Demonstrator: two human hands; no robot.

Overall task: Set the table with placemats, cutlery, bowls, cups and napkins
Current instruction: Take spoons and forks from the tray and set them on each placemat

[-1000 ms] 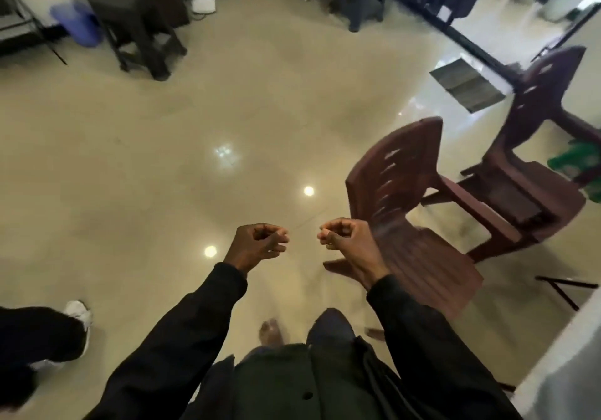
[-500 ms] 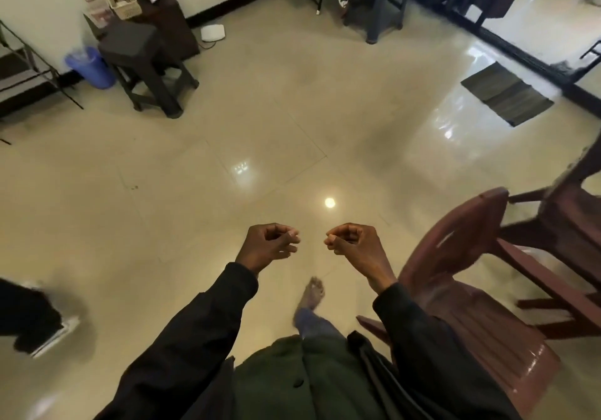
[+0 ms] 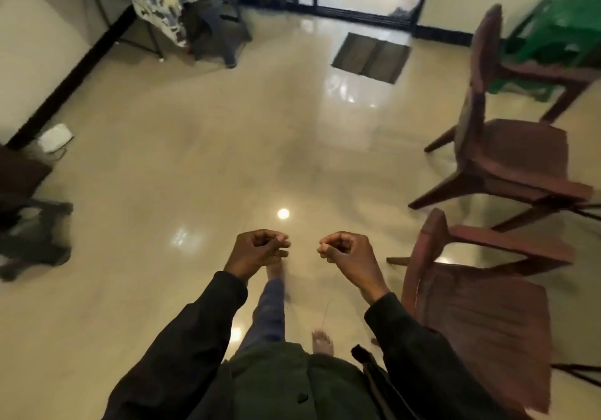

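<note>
While none of the table things shows anywhere in view, the step in hand looks like walking over the floor (image 3: 227, 159) to fetch them. The left hand (image 3: 260, 250) and right hand (image 3: 348, 253) are raised side by side before the chest, apart, fingers curled into narrow fists that hold nothing. No tabletop is visible; two brown chairs (image 3: 481, 322) stand just to the right. The next move, I judge, calls for finding the settings, then uncurling both hands to lift them
</note>
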